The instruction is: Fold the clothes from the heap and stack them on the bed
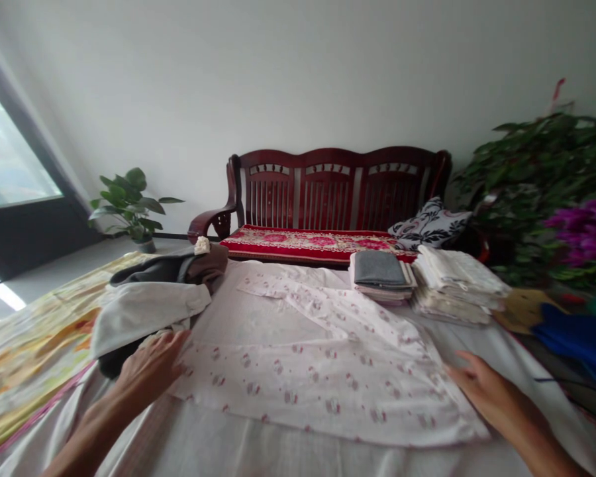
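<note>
White trousers [302, 381] with a small grey and red print lie spread flat, their legs pointing left and the waist at the right. At the cuff of the nearer leg is my left hand [153, 361], fingers stretched over the cloth's edge and somewhat blurred. My right hand [487, 387] rests by the waist edge with its fingers apart. Just beyond my left hand lies a loose heap of clothes, with a light grey garment [149, 311] on top of dark ones and a brown garment [208, 268] behind.
Folded stacks, one topped by a grey cloth [379, 268] and one of white cloths [457, 285], stand at the back right. A wooden bench [328, 179] with a red cover is behind. Potted plants [129, 199] flank it. Blue cloth [576, 338] lies at far right.
</note>
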A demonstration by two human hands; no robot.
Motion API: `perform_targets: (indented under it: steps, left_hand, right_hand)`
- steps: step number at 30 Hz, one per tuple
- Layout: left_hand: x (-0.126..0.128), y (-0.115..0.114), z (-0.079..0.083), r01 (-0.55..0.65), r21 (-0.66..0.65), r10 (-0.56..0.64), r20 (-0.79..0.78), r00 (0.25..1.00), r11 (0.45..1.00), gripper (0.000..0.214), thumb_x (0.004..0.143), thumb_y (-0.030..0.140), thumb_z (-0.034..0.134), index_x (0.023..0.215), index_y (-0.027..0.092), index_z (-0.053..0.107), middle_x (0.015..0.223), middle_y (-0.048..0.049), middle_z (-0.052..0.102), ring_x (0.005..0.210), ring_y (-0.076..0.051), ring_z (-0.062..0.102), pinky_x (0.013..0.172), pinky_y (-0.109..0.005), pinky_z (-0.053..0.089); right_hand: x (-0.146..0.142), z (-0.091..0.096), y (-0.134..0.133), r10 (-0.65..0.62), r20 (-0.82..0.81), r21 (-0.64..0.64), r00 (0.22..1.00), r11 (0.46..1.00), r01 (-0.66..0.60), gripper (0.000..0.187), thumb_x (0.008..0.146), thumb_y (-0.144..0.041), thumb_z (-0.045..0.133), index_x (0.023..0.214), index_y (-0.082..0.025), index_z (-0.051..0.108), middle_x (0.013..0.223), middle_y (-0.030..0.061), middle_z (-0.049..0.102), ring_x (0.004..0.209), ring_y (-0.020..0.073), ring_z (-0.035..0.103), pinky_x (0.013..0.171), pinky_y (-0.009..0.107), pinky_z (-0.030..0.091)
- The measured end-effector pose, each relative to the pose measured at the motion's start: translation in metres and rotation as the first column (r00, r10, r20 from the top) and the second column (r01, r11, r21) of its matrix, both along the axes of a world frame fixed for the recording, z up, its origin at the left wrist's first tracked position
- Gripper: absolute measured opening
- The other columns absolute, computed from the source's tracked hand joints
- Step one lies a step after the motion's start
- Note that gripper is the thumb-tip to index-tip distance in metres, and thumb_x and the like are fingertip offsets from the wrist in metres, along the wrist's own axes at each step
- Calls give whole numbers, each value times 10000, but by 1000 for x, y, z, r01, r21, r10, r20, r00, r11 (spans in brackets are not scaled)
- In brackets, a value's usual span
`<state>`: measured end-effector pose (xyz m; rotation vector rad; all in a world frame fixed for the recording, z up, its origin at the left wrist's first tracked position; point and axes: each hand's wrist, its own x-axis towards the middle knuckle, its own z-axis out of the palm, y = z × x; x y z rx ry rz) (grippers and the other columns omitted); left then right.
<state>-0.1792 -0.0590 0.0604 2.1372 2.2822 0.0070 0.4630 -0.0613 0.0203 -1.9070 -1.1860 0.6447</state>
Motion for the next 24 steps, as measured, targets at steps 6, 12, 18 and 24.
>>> perform_targets:
  steps: [6,12,18,24]
  left_hand:
    - [114,-8,4,350,132,-374,333,866,927,423,949,256,404,1313,275,618,1414,-47,606,1289,-230,566,1110,-365,415]
    - [200,-13,-41,628,101,-626,293,723,772,619,991,407,448,1569,235,309,1640,-73,278,1524,-255,217,1245,-450,211]
    - [131,-5,-58,612,69,-616,104,781,788,636,1010,569,333,1587,320,232,1657,-55,206,1524,-266,216,1238,-477,188]
    - [16,-15,-75,386,149,-384,-48,922,910,603,992,566,377,1554,353,322,1627,-31,314,1471,-285,350,1201,-479,282]
  right_hand:
    - [-110,19,-4,322,455,193,830,875,-445,422,871,-430,526,1231,-270,676,1285,87,690,1193,318,624,1078,478,442]
    - [-219,-13,-9,600,698,-16,390,557,-830,611,976,-362,460,1551,-183,356,1597,92,362,1466,293,340,1196,489,316]
    - [-180,-37,1,443,842,-8,309,582,-813,646,1016,-377,414,1601,-221,189,1614,85,332,1475,241,325,1205,458,292]
    - [-93,-51,-2,288,898,42,332,696,-717,651,988,-420,450,1585,-245,259,1586,70,396,1431,243,407,1173,450,338]
